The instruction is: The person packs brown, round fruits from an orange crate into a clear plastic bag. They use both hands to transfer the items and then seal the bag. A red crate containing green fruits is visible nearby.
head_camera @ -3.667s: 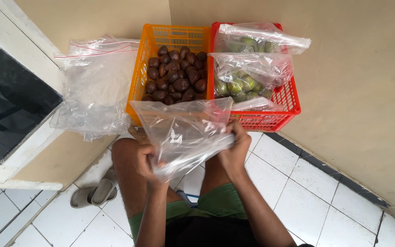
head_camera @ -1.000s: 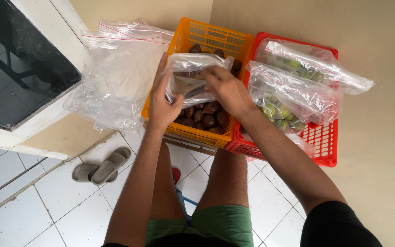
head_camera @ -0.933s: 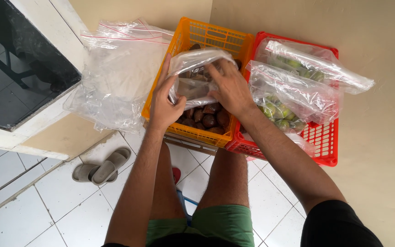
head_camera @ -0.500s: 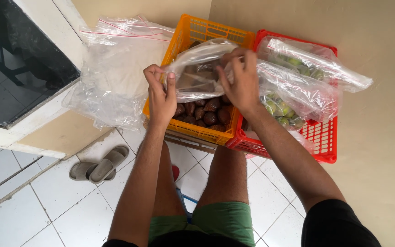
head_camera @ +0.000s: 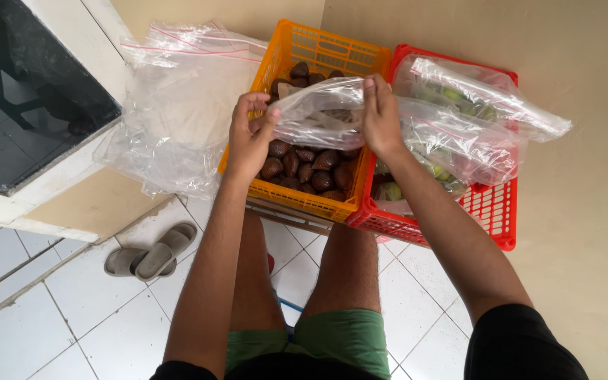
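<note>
**Bag held over the fruit crate**

Above the orange crate of brown fruit, the clear bag is pinched by left hand and right hand. Thin plastic might slip and spill.

A home-side spot, likely a porch or yard corner, is suggested: white floor tiles, beige painted walls, a dark window in a white frame, and grey slippers left on the floor. Two plastic crates of fruit and a heap of clear bags hint at small-scale produce packing.
</note>
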